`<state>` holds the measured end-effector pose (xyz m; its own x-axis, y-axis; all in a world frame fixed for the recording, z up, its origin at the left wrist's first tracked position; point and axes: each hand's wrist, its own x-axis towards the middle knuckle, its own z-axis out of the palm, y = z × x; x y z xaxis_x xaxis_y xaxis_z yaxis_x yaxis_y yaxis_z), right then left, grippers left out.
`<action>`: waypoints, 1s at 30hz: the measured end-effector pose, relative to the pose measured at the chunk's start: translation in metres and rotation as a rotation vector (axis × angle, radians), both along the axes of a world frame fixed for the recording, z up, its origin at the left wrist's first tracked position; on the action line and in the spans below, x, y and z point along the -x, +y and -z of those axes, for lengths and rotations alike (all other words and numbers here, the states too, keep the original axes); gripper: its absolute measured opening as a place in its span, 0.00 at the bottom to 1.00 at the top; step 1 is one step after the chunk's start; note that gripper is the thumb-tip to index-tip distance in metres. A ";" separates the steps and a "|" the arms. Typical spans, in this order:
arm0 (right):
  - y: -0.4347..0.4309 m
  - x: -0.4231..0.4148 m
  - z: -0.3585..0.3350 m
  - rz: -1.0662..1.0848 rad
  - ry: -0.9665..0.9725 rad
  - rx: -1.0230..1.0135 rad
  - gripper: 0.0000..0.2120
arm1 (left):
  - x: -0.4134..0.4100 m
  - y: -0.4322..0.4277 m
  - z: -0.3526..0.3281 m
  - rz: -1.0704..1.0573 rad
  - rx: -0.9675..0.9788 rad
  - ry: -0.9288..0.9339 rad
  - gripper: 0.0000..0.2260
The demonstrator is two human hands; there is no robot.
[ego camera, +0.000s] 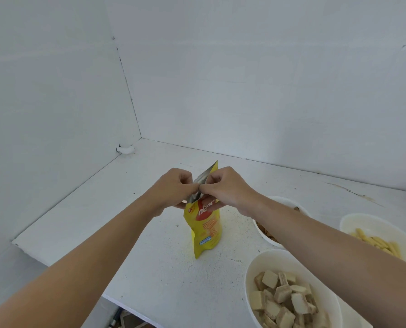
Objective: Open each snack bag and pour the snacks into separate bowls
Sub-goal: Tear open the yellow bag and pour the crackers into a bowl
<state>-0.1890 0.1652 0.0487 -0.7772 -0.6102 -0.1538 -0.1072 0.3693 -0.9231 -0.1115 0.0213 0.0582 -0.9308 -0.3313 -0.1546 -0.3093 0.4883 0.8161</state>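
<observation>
Yellow foil snack bag [206,229] hangs upright just below my fingers [185,180], its silvery top edge pinched between them. My left hand [173,188] and right hand [225,188] both grip that edge, knuckles touching. I judge this to be the opening step. Next calls for pulling the sides apart. Right of my fingers, on the white surface [126,221], the nearest bowl [250,271] already holds wafers.

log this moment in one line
phase: opening | left hand: pinches yellow snack bag top | right hand: pinches same top | three bowls: filled
</observation>
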 end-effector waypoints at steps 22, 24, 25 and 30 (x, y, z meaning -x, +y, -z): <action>0.005 0.014 -0.008 -0.049 0.343 -0.210 0.08 | 0.001 -0.039 -0.008 -0.015 0.067 -0.013 0.06; 0.006 0.016 -0.010 -0.028 0.373 -0.234 0.10 | 0.002 -0.043 -0.012 -0.034 0.080 -0.009 0.04; 0.007 0.016 -0.012 -0.023 0.410 -0.263 0.11 | 0.003 -0.044 -0.014 -0.050 0.088 -0.007 0.03; 0.003 0.009 -0.019 -0.092 0.512 -0.426 0.13 | 0.007 -0.037 -0.018 0.012 0.148 -0.078 0.06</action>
